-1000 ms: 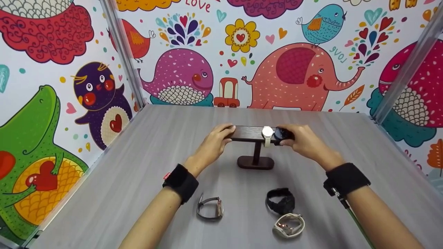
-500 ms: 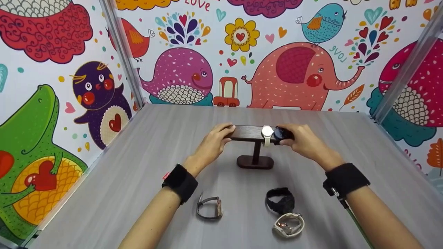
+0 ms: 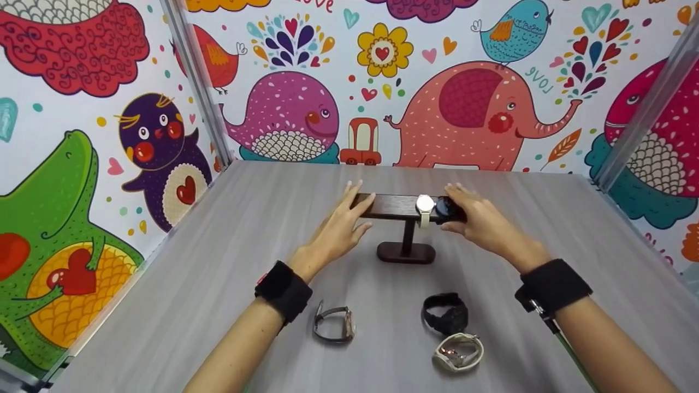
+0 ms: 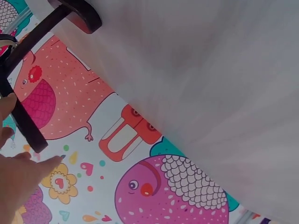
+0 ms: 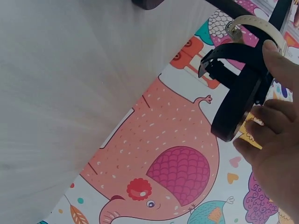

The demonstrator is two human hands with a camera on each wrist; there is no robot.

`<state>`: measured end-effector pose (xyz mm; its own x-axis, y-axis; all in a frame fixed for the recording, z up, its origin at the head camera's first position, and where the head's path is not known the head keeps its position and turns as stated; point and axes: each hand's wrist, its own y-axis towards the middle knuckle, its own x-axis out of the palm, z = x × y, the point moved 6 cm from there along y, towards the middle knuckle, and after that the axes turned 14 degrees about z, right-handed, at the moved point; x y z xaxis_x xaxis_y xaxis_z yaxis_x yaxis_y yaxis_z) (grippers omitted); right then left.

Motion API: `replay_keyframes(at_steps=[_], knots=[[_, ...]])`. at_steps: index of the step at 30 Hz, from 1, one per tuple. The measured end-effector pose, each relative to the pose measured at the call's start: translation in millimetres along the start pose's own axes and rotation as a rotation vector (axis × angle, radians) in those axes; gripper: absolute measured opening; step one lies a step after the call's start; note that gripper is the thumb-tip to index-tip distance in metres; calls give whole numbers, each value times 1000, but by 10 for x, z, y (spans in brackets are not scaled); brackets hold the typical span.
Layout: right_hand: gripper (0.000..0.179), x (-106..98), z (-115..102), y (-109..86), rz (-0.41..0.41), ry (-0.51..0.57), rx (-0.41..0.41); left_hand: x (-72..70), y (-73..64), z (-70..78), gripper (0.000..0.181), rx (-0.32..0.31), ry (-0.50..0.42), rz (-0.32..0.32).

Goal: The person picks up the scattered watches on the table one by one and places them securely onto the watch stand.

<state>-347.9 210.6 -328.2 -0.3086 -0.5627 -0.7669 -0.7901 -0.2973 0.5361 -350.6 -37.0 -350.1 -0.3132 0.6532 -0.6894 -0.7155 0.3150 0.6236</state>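
A dark wooden T-shaped watch stand [image 3: 390,205] stands upright in the middle of the table. Toward the right of its bar hang a cream-strapped watch [image 3: 425,204] and, beside it, a dark watch [image 3: 443,206]. My left hand [image 3: 341,225] is at the bar's left end, its fingers spread and the thumb off to the side. At the other end is my right hand [image 3: 480,217], fingers extended behind the bar and thumb in front. In the right wrist view, the right thumb [image 5: 279,63] overlaps the bar by the straps, with the fingertips close to the dark watch.
Nearer to me on the grey table [image 3: 218,262] lie a grey-strapped watch [image 3: 334,325], a black watch [image 3: 448,314] and a white watch [image 3: 458,352], the last two side by side. Printed cartoon panels [image 3: 284,114] wall the back and sides.
My left hand has loosened from the bar's left end and spread its fingers. The right fingers have straightened and lifted at the other end. The stand stays put; the head view has shifted slightly.
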Motion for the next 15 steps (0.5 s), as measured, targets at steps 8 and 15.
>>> replay_keyframes(at_steps=[8, 15], knots=[[73, -95, -227, -71, 94, -23, -34, -109, -104, 128, 52, 62, 46, 13], [75, -75, -487, -184, 151, 3, -90, -235, -279, 181, 57, 87, 39, 16]])
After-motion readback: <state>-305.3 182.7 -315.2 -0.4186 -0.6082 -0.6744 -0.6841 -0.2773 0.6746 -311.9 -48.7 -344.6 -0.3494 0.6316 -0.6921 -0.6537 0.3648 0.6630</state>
